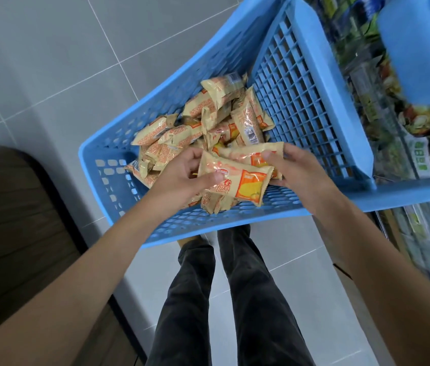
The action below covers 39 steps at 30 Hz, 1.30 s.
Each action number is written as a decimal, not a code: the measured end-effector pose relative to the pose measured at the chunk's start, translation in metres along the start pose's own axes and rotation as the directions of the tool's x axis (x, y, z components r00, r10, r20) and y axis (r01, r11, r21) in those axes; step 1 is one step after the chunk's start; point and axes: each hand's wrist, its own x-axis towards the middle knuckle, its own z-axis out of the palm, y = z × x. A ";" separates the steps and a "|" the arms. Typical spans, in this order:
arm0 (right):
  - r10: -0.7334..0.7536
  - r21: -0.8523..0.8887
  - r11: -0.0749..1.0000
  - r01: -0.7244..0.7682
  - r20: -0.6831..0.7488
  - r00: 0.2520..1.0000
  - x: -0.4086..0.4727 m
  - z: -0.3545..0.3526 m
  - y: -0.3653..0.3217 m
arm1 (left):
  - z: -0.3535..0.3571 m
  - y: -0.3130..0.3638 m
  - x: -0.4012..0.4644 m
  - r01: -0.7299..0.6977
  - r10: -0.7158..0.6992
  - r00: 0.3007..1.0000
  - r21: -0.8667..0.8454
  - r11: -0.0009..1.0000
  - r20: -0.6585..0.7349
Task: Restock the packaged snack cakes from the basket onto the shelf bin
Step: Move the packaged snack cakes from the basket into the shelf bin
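My left hand (182, 175) pinches one crinkly tan-and-orange foil-wrapped snack cake packet (235, 182) by its end, thumb on top; my right hand (293, 173) grips a second glossy packet (251, 154) behind it, so I can gather several for one trip. The remaining packets (208, 120) lie heaped along the near-left side of the blue perforated plastic basket (314, 107). Blurred blue shelf bin (420, 48) sits off the far-right corner.
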 end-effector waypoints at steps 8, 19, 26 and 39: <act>0.167 0.321 0.917 -0.239 0.236 0.957 -0.002 0.009 0.002 | 0.027 -0.008 0.012 0.045 -0.080 0.992 -0.320 0.946 -0.096; 0.103 0.285 0.954 -0.093 -0.020 0.995 0.007 0.002 -0.001 | 0.031 0.024 0.041 0.013 -0.014 0.978 -0.007 1.000 -0.208; 0.151 0.289 0.954 -0.085 -0.213 0.965 0.012 -0.008 -0.006 | -0.005 0.031 0.126 -0.230 0.518 0.847 0.962 0.146 0.124; 0.154 0.259 0.961 -0.095 -0.218 0.964 0.012 -0.004 -0.002 | 0.009 0.028 0.143 -0.028 0.271 0.920 0.640 0.768 -0.284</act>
